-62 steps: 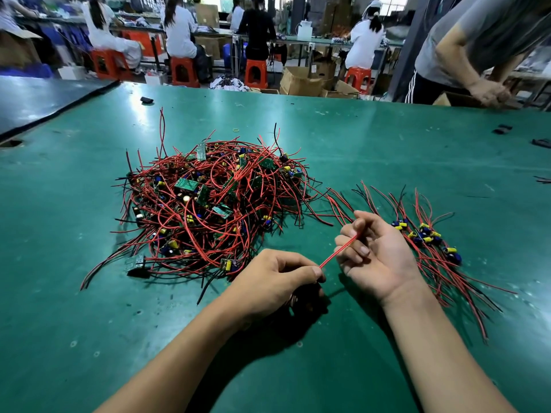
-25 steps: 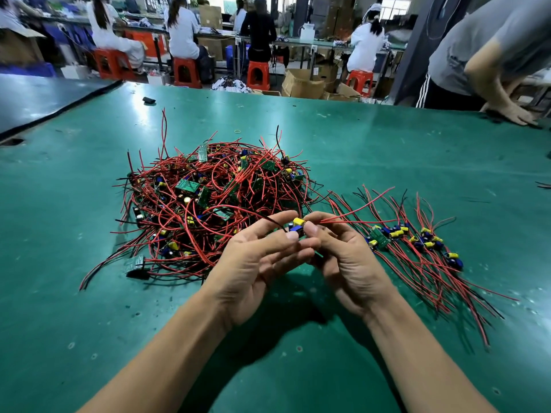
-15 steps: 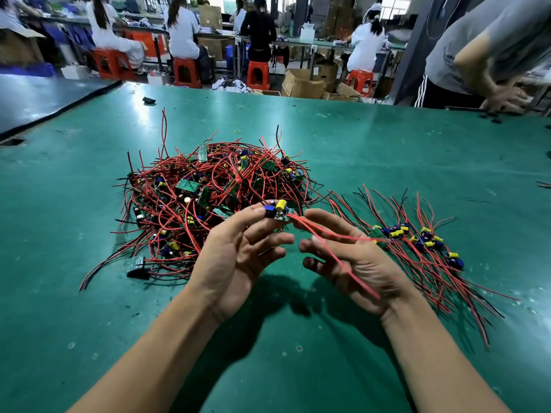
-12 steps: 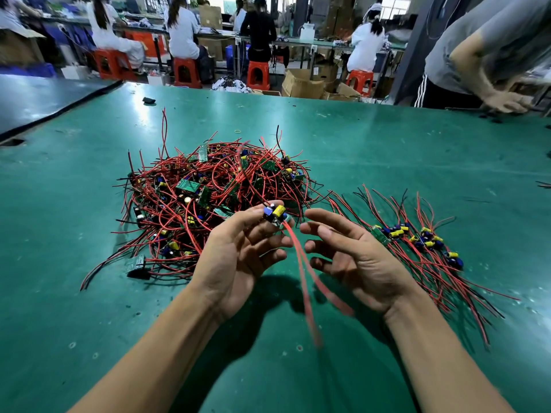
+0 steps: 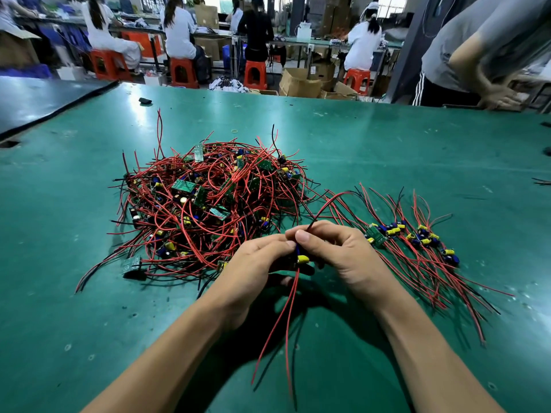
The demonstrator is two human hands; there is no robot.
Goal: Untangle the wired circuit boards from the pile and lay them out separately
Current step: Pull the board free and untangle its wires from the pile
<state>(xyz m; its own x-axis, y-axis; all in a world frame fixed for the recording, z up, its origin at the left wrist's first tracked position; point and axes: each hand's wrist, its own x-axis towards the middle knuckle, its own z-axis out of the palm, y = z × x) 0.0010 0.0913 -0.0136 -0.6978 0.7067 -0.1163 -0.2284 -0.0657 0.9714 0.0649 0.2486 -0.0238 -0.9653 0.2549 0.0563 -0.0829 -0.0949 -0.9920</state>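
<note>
A tangled pile (image 5: 208, 201) of small green circuit boards with red and black wires lies left of centre on the green table (image 5: 387, 150). To the right, several separated boards (image 5: 417, 236) lie in a row with their wires trailing toward me. My left hand (image 5: 253, 263) and my right hand (image 5: 343, 251) meet in front of the pile. Together they pinch one wired board (image 5: 301, 257) with a yellow and blue part. Its red wires hang down toward me and one loops up over my right hand.
A second dark table (image 5: 44, 96) stands at the far left. A person in a grey shirt (image 5: 477, 55) leans on the table's far right edge. Small black bits (image 5: 145, 100) lie on the far part. Workers on orange stools and cardboard boxes fill the background.
My hands have come together and lowered toward the table. The held board now sits between both hands, and its red wires hang straight down instead of swinging across my right palm.
</note>
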